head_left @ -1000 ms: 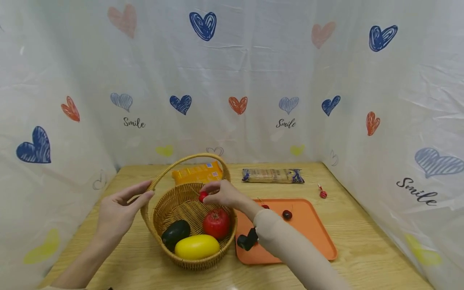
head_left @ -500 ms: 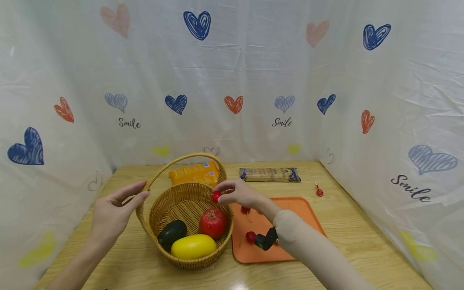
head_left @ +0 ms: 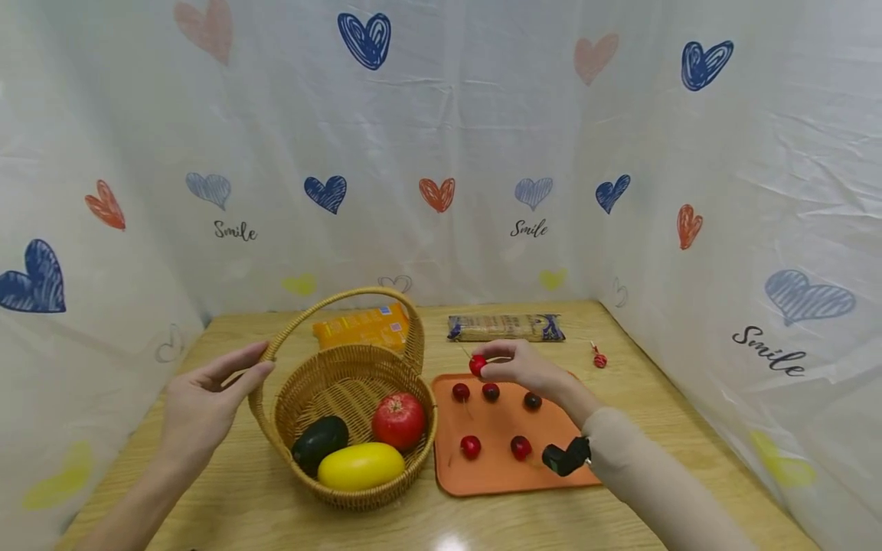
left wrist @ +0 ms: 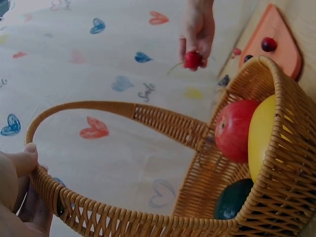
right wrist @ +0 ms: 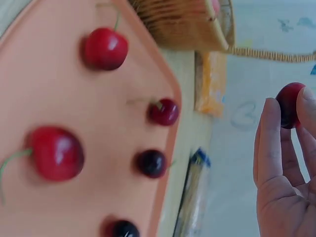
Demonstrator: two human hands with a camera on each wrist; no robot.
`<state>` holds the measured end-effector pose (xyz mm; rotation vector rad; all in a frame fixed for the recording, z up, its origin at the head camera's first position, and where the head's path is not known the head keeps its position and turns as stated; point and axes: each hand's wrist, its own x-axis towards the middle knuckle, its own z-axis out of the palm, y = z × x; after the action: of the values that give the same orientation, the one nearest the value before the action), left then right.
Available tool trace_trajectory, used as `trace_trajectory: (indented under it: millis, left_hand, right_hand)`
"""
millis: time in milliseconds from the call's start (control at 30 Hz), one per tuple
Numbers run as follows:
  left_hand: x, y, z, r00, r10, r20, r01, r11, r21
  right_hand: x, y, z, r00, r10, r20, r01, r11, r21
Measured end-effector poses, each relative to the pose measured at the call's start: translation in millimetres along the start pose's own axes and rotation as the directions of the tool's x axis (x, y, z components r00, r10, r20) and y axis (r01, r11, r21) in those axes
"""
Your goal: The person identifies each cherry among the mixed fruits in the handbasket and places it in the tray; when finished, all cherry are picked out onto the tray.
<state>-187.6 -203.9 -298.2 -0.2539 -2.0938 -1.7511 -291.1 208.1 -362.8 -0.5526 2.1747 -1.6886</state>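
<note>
My left hand [head_left: 207,402] pinches the handle of a wicker basket [head_left: 358,501] on its left side. Inside the basket lie a red pomegranate-like fruit [head_left: 399,422], a smooth yellow oval fruit [head_left: 361,467] and a dark green oval fruit [head_left: 321,442]. Between thumb and fingertips, my right hand [head_left: 527,369] holds a red cherry [head_left: 478,365] above the back of an orange tray [head_left: 496,480]. Several more cherries, among them a bright red cherry [right wrist: 105,49] and a dark cherry [right wrist: 151,163], lie spaced out on the tray.
An orange packet [head_left: 361,327] lies behind the basket. A long clear packet with blue ends [head_left: 506,327] is behind the tray. A small red wrapped lollipop [head_left: 599,356] lies at the right. A heart-printed curtain [head_left: 475,138] surrounds the wooden table [head_left: 661,459].
My right hand has moved right with the cherry, from over the basket to above the tray, uncovering the cherries there. My left hand keeps hold of the handle.
</note>
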Motion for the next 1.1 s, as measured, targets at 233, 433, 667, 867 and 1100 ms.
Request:
trace_trajectory:
  millis: [233,433,667,867,1100]
  left_hand:
    - [-1.2,1.0,-1.6,1.0,-0.001,-0.015,0.0,1.0,-0.023]
    - [-1.4,0.2,-2.0,1.0,0.003,-0.028,-0.004,1.0,-0.014]
    - [-1.3,-1.0,-2.9,1.0,-0.003,-0.027,0.003,1.0,-0.011]
    - [-1.0,-1.9,-2.8,1.0,-0.005,-0.016,0.004,1.0,-0.011]
    - [0.4,-3.6,-1.4,1.0,-0.02,-0.01,0.02,1.0,-0.006]
  right_hand:
    - [-29.4,21.3,-32.5,0.997,0.027,-0.066,-0.029,0.999,-0.023]
    - [-58.7,39.8,-59.6,0.99,0.033,-0.136,-0.039,0.998,-0.041]
    - [-87.1,54.8,-81.9,0.982,0.05,-0.185,-0.067,0.994,-0.089]
    - [-94.8,65.1,-83.1,0.979,0.088,-0.184,-0.106,0.99,-0.092]
    - [-95.7,80.9,-72.6,0.981,0.12,-0.151,-0.13,0.99,-0.057]
